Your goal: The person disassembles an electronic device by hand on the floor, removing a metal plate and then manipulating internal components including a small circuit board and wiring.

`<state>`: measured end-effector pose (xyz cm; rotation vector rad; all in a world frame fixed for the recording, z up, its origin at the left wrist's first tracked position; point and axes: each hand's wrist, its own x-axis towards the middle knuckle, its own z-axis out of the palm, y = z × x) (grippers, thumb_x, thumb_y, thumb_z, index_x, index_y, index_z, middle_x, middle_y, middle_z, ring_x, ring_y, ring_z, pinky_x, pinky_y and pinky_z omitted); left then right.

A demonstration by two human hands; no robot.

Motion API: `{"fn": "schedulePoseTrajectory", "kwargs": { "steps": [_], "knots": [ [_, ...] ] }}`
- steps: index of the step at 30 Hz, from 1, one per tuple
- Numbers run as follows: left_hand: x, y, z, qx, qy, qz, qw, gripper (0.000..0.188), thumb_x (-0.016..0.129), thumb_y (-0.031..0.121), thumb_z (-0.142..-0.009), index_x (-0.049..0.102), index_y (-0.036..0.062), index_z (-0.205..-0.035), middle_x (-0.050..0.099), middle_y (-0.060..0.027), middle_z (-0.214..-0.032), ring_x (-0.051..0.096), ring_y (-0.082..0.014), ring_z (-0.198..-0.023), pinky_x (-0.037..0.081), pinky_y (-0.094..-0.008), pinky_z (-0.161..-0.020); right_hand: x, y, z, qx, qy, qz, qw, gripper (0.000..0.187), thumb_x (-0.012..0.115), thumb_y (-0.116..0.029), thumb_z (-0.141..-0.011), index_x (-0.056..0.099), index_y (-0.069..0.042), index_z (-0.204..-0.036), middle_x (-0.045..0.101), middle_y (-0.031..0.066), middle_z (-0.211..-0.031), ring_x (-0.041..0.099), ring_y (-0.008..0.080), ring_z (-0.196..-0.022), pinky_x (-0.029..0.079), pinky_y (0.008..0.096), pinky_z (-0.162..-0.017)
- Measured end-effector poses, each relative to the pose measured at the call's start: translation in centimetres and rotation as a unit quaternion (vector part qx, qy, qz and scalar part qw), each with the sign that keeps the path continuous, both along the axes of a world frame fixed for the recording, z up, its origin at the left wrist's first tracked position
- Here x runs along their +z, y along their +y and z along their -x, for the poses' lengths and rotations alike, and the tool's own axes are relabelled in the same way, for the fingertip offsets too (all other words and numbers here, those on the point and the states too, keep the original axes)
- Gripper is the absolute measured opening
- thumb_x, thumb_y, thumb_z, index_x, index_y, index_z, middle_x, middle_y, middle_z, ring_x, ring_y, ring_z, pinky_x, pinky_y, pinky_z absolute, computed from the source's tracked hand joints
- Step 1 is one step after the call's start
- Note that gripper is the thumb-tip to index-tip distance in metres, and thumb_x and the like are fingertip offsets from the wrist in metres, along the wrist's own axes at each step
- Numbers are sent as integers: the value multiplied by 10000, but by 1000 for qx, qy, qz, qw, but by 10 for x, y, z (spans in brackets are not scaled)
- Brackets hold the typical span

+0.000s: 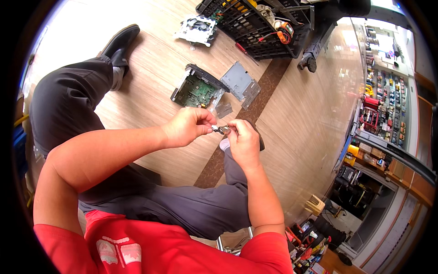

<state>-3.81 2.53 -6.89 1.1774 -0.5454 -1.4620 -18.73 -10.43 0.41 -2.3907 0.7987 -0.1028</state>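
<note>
In front of my body, my left hand [186,128] and my right hand [245,145] are close together, each with thumb and fingers pinched. Between them they hold a small dark and metallic part [222,129] with a white bit at its left end; its exact kind is too small to tell. Just beyond the hands, on the floor, lies an opened electronic unit [197,91], its metal case showing a green circuit board inside. A flat grey metal cover [238,78] rests beside it on the right, and a small perforated metal plate [223,110] sits nearer my fingers.
Farther off are a silvery disc-drive-like mechanism [197,30], a red-handled screwdriver [241,47] and a black plastic crate [251,32] with an orange meter [285,33]. A dark metal stand leg [315,48] stands right of it. Shelves of small goods [388,105] line the right.
</note>
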Motion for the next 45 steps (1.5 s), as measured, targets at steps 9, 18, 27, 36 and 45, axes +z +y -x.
{"fn": "schedulePoseTrajectory", "kwargs": {
  "steps": [9,18,27,36,45],
  "knots": [
    [1,2,2,8,-30,16,999,154,725,14,-827,655,-8,-963,684,-56,-850,635,-112,-791,538,-264,-751,0,1,0,10,-6,3,1000,156,659,20,-788,622,-27,-932,644,156,-887,647,345,-790,523,392,-678],
    [8,3,-3,-43,-87,17,995,172,768,59,-795,674,24,-934,695,-52,-835,637,-118,-769,536,-276,-729,3,2,-2,32,-13,11,999,148,663,17,-792,619,-29,-925,639,153,-877,641,349,-795,516,399,-677],
    [17,2,-6,-71,-67,3,995,148,739,-10,-805,652,14,-922,660,-16,-839,600,-91,-794,520,-254,-762,2,0,-1,56,-19,41,997,154,674,5,-790,620,-46,-924,631,137,-858,640,340,-787,515,400,-678],
    [14,1,-7,-80,-27,-1,996,161,724,-36,-809,641,8,-939,642,-7,-862,588,-83,-822,512,-241,-782,2,0,-1,62,-30,58,996,159,693,-18,-786,620,-63,-921,627,119,-844,640,326,-773,514,396,-664],
    [15,2,-7,-90,-55,13,994,155,717,-48,-807,641,5,-931,638,-4,-843,576,-77,-802,505,-239,-764,3,1,-2,70,-42,67,994,165,699,-19,-780,621,-68,-918,628,111,-839,641,320,-763,516,393,-660]
  ]
}}
